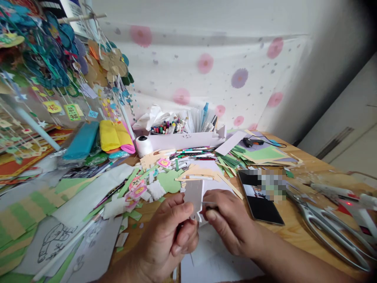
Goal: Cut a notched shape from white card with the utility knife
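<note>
My left grip (171,226) tightly pinches the pale grey, rectangular card (193,193) at its one o'clock, long axis near twelve-to-six, while my right grip (232,220), beside the card's ragged edge at four o'clock, curls round a small dark object (209,208) I can't identify.

A small pale-grey card (193,193), upright with a jagged lower end, is pinched in the left hand (166,232), and just beside it, at three o'clock, a slim tool (209,205), mostly hidden, sits in the right hand (232,224).
</note>
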Tool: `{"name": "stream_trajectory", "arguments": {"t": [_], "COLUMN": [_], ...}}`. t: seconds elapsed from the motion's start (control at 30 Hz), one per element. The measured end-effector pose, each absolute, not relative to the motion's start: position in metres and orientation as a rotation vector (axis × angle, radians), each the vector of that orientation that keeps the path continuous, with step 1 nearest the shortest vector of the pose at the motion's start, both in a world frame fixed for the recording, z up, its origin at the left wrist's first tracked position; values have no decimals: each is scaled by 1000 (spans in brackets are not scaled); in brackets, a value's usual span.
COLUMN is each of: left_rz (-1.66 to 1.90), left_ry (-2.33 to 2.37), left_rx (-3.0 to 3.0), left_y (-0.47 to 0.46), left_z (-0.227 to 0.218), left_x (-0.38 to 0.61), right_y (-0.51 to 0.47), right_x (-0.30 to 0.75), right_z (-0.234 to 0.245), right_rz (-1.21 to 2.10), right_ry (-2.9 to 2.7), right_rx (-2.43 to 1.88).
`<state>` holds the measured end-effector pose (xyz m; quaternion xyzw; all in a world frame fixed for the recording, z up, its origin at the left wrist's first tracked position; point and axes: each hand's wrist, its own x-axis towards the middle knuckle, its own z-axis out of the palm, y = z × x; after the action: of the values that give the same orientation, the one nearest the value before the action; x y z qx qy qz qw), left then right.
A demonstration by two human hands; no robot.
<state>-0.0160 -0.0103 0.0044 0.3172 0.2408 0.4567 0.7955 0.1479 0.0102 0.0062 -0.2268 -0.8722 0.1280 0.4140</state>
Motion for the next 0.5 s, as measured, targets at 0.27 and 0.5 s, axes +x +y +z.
{"name": "stream_trajectory", "arguments": {"t": [0.27, 0.5], "left_rz": [1101, 1120], "left_ry": [677, 702], "left_rx": [727, 712], "left_y": [-12, -12], "left_z": [5, 6], "left_x": [-11, -9], "right_y": [13, 13], "right_x": [149, 147], "right_z": [5, 2], "right_rz": [136, 82], "right_ry": [-2185, -2189], "right_rx": [-675, -734]}}
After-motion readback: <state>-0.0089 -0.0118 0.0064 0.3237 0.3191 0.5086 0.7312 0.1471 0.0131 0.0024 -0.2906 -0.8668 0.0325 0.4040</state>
